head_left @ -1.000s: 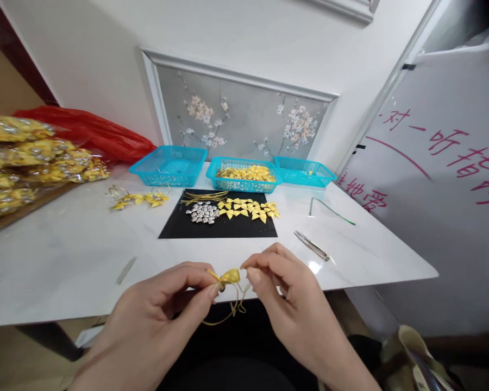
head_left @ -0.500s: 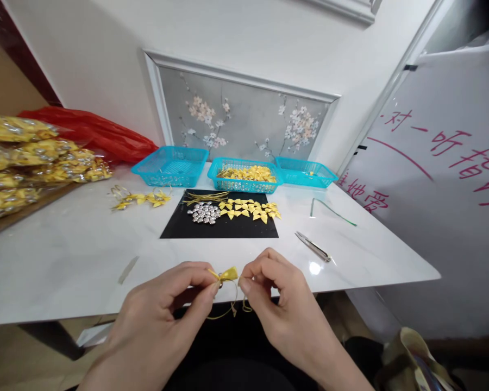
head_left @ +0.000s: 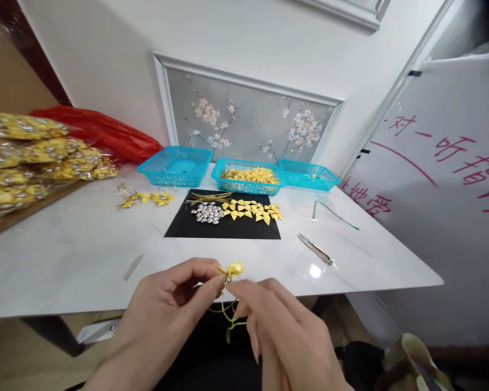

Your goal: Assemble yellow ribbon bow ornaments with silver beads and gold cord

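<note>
My left hand [head_left: 167, 309] pinches a small yellow ribbon bow [head_left: 233, 269] between thumb and forefinger, just past the near edge of the white table [head_left: 65, 255]. My right hand [head_left: 281, 331] sits lower and right of the bow, fingers closed on the thin gold cord [head_left: 228, 320] that hangs below it. Farther back a black mat [head_left: 224, 231] carries a cluster of silver beads [head_left: 207, 212], a spread of yellow bows [head_left: 252, 210] and gold cords [head_left: 209, 197].
Three blue baskets [head_left: 175, 165] line the back; the middle one [head_left: 248, 179] holds yellow bows. Tweezers [head_left: 315, 250] lie right of the mat, a green wire [head_left: 334, 213] beyond. Finished bows [head_left: 144, 197] lie left. Bagged yellow goods [head_left: 28, 157] and a red bag [head_left: 98, 133] fill the far left. A whiteboard [head_left: 440, 179] stands right.
My right hand has dropped below the bow and moved left onto the hanging cord. The bow has risen slightly in my left hand's pinch. The camera has shifted a little.
</note>
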Demonstrator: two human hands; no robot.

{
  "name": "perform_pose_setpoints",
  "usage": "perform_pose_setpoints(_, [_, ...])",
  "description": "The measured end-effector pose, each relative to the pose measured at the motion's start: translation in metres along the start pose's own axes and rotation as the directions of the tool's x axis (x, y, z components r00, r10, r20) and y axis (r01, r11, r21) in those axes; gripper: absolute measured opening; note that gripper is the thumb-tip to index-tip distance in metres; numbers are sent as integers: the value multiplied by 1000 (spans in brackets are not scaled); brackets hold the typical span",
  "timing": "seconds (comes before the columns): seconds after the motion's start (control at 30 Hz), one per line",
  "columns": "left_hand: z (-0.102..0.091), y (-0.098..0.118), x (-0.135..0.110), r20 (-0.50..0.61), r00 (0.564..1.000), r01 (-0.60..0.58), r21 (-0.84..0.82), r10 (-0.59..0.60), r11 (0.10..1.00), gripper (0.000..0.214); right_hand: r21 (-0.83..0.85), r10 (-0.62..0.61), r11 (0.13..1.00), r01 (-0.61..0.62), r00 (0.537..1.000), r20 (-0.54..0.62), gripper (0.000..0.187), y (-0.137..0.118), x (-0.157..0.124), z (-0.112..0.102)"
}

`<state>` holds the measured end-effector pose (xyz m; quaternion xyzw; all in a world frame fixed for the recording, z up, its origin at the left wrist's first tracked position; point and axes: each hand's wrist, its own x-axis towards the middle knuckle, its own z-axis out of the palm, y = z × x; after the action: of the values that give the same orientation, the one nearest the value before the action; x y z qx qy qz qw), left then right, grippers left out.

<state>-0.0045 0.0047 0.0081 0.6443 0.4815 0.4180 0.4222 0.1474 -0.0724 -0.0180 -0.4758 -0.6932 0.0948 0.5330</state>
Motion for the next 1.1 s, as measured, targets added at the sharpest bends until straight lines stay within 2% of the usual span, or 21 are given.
perform_pose_setpoints(0.1, [1, -1, 0, 28, 998, 64, -19, -63, 998, 24, 47, 76, 996, -73, 995, -64, 46, -2, 3, 1])
perform_pose_setpoints(0.2, [1, -6, -2, 69, 994, 94, -81, -88, 992, 25, 60, 115, 992, -112, 993, -41, 27, 5, 3, 5])
perform_pose_setpoints(0.3, [-2, -11, -4, 126, 979, 183, -191, -160, 964, 26, 44, 21, 999, -20, 1000, -13, 24, 18, 5, 6])
perform_pose_setpoints(0.37, [-3, -13, -5, 169, 961, 262, -286, -220, 922, 27, 15, -41, 999, 41, 999, -33, 27, 23, 6, 6])
perform_pose_setpoints(0.47, [-2, -13, -5, 221, 939, 332, -393, -262, 857, 32, -23, -64, 998, 63, 994, -87, 24, 25, 7, 6])
perform_pose_setpoints(0.57, [-1, -12, -4, 219, 936, 346, -435, -275, 832, 39, -30, -43, 999, 39, 990, -131, 18, 21, 7, 8])
perform_pose_setpoints(0.73, [1, -12, -6, 192, 944, 328, -442, -269, 835, 35, -70, -27, 997, 14, 983, -184, 19, 16, 5, 14])
perform_pose_setpoints(0.9, [4, -10, -8, 156, 950, 313, -432, -272, 846, 35, -82, -5, 997, -9, 986, -165, 21, 14, 4, 16])
perform_pose_setpoints(1.1, [3, -7, -6, 215, 936, 349, -479, -278, 805, 37, -96, -38, 995, 22, 986, -161, 22, 15, 6, 17])
